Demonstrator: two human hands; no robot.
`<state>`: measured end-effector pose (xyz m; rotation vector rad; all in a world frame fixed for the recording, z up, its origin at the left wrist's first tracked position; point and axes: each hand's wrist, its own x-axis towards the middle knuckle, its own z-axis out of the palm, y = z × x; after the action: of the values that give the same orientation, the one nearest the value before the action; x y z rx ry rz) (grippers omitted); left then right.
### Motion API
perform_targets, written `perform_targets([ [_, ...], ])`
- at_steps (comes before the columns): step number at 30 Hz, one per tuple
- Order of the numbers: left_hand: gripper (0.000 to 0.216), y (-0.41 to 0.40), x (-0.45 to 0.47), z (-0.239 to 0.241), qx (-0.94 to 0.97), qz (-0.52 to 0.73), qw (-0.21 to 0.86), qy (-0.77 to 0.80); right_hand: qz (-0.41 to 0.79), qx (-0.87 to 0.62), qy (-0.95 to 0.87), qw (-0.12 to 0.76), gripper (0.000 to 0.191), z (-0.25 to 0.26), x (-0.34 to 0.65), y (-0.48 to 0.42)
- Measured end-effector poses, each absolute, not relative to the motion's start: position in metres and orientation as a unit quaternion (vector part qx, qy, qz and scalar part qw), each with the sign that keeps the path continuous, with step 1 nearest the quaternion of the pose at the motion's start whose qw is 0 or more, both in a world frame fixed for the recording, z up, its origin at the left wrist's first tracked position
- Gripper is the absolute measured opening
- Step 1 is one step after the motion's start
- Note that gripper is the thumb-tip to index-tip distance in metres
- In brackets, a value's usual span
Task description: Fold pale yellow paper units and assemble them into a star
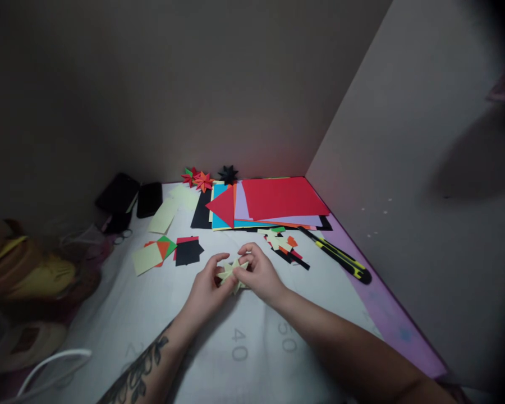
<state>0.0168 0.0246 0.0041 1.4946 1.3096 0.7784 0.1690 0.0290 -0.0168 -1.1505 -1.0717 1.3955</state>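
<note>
A pale yellow folded paper star [233,274] is held over the white surface between both my hands. My left hand [205,287] pinches its left side with thumb and fingers closed on it. My right hand [258,273] grips its right side, fingers curled around the points. Behind the hands lie small cut paper squares in black, red, green and yellow [168,250].
A stack of coloured paper sheets [273,203] lies at the back by the wall corner, with finished paper stars [202,180] beside it. A yellow-black utility knife [340,255] lies at the right. Two black phones or cases [139,197] and scissors [123,236] lie at the left.
</note>
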Motion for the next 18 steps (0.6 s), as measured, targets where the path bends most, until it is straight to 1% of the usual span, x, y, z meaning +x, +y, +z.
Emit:
perform_targets([
  [3, 0.043, 0.0258, 0.0149, 0.0041, 0.589, 0.349, 0.496, 0.534, 0.568, -0.473, -0.462, 0.49, 0.029, -0.0165, 0.1698, 0.029],
  [5, 0.04, 0.0272, 0.0136, 0.0046, 0.558, 0.372, 0.518, 0.531, 0.565, -0.458, -0.468, 0.502, 0.029, -0.0178, 0.1694, 0.0294],
  [8, 0.041, 0.0298, 0.0124, 0.0048, 0.497, 0.41, 0.558, 0.524, 0.567, -0.429, -0.467, 0.526, 0.041, -0.0217, 0.1671, 0.0297],
  [10, 0.042, 0.0313, 0.0125, 0.004, 0.464, 0.427, 0.585, 0.51, 0.576, -0.426, -0.466, 0.52, 0.048, -0.024, 0.1654, 0.0295],
  [11, 0.042, 0.0318, 0.0128, 0.0035, 0.453, 0.431, 0.595, 0.505, 0.579, -0.43, -0.464, 0.514, 0.048, -0.0244, 0.1648, 0.0294],
  [14, 0.04, 0.0317, 0.0148, 0.0033, 0.438, 0.417, 0.609, 0.512, 0.569, -0.456, -0.449, 0.516, 0.043, -0.0226, 0.1649, 0.0298],
  [18, 0.038, 0.0289, 0.0172, 0.0063, 0.453, 0.372, 0.631, 0.507, 0.535, -0.472, -0.446, 0.541, 0.041, -0.0205, 0.1681, 0.0306],
])
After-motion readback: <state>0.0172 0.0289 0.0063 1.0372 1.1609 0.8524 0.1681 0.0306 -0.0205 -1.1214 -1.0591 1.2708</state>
